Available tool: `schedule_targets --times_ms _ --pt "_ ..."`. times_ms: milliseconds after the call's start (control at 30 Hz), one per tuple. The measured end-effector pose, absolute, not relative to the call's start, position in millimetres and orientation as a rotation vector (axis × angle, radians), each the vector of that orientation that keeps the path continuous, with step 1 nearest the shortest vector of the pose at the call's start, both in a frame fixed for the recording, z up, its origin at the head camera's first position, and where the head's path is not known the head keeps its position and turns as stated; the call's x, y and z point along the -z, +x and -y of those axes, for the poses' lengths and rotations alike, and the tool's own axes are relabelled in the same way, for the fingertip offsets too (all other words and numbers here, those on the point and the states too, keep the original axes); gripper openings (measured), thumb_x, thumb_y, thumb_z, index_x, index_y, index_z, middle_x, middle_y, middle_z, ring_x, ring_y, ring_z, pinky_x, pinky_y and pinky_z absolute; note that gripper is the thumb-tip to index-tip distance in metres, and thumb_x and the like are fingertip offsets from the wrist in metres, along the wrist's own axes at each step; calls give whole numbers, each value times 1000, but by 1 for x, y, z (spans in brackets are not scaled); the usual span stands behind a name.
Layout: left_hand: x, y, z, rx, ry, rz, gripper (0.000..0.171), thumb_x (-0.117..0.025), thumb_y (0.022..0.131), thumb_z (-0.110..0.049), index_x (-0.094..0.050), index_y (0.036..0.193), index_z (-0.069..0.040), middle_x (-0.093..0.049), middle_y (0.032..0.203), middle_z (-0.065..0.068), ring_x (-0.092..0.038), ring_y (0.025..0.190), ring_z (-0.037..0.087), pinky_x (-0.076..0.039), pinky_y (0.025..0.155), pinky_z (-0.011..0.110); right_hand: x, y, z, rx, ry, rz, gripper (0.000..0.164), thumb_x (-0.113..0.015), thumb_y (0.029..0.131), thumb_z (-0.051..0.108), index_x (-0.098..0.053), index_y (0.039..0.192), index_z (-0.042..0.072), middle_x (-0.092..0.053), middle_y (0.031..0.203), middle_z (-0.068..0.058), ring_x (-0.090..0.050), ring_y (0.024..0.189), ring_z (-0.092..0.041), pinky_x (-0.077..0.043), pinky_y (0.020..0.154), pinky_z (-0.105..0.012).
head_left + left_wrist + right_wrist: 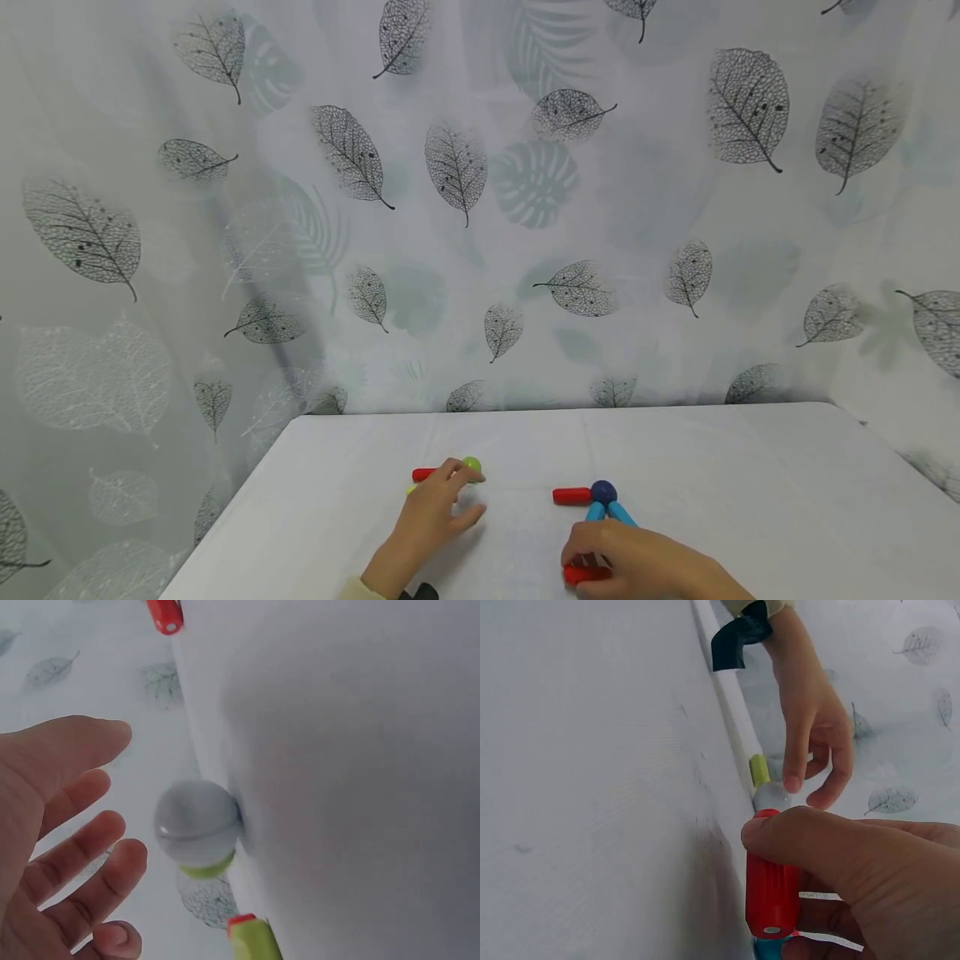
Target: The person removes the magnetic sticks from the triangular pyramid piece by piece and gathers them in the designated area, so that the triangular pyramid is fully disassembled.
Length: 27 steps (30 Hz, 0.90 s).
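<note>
ribbed red rod [771, 892] sits at the near part of the table, pinched in the right hand [626, 562], with the thumb along one side and the fingers curled behind it. just beyond that hand, two light blue rods [595, 511] fan out from a dark blue ball [603, 492], and a second red rod [572, 497] points left from the same ball. whether the pinched rod touches the blue ones, i cannot tell. off to the left, the left hand [431, 508] has its fingers loosely bent and parted, thumb well away from them, gripping nothing. beside it are a grey ball [196, 821], a lime green ball [472, 463] and another red rod [423, 475], partly hidden by the hand. all this is on a white-covered table [712, 467], before a leaf-print curtain [480, 267]. a black strap [739, 637] circles the left wrist, below a beige sleeve [358, 590].
</note>
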<state>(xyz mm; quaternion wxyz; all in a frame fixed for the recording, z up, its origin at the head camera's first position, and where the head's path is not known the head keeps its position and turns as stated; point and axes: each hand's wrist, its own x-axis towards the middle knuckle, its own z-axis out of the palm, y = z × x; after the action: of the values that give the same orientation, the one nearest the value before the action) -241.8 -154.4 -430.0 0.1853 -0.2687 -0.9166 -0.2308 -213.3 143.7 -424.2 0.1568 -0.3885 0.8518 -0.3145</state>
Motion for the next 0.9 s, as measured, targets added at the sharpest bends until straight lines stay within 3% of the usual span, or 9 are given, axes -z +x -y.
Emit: schedule_targets --times_ms 200,433,600,900 --pt "425 -232 141 632 -887 2535 26 -76 84 -21 -66 108 -16 -62 100 -1 -59 78 12 -51 72 20 423 -213 -141 922 -1108 -2453 17 -67 92 34 -69 105 23 -57 83 20 -51 75 4 -49 65 -17" --pt "421 -220 124 614 -1055 2574 24 -74 87 -27 -67 109 -19 -66 99 -5 -61 82 7 -49 73 15 423 -211 -140 980 -1014 -2429 23 -71 90 29 -70 109 17 -60 86 18 -52 75 2 -50 69 -17" --pt "418 -214 111 698 -1136 2746 26 -70 91 -34 -67 113 -20 -66 102 -9 -60 85 1 -48 73 11 424 -210 -140 1019 -1008 -2418 24 -72 89 30 -70 110 18 -63 89 18 -55 76 1 -52 73 -17" --pt "423 -204 99 886 -1218 2930 23 -65 94 -32 -67 113 -19 -65 96 -17 -56 84 -6 -49 76 13 423 -208 -139 1093 -1014 -2369 17 -72 88 33 -66 102 23 -61 85 16 -55 77 0 -50 71 -17"
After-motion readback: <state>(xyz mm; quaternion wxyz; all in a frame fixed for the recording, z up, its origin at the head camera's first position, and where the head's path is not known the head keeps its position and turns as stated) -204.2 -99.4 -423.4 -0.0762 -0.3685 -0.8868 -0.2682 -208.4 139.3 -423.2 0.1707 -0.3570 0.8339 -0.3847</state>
